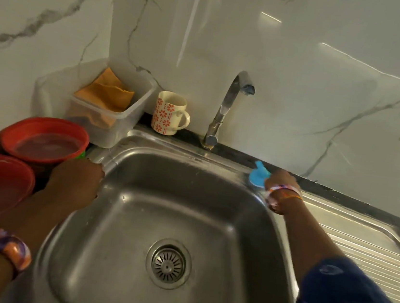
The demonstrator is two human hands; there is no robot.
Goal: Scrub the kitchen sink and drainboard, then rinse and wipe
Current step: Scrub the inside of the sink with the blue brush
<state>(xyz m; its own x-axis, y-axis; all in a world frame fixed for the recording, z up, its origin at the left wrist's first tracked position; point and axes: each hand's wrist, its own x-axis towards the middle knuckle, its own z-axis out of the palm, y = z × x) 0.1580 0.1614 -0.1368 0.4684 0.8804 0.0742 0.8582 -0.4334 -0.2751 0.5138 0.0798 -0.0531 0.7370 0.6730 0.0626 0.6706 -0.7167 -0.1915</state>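
Right hand is gripping a blue scrubber on the sink rim's back corner; left hand, fingers curled, is resting on the left rim.

Dim, warm indoor light streaks glare across the glossy white marble-look wall; wide-angle edges bend, hands slightly motion-blurred.

A single wide-angle head view looks steeply down and forward from close above the sink, facing the marbled wall behind the tap, with both forearms reaching in from the bottom edge.
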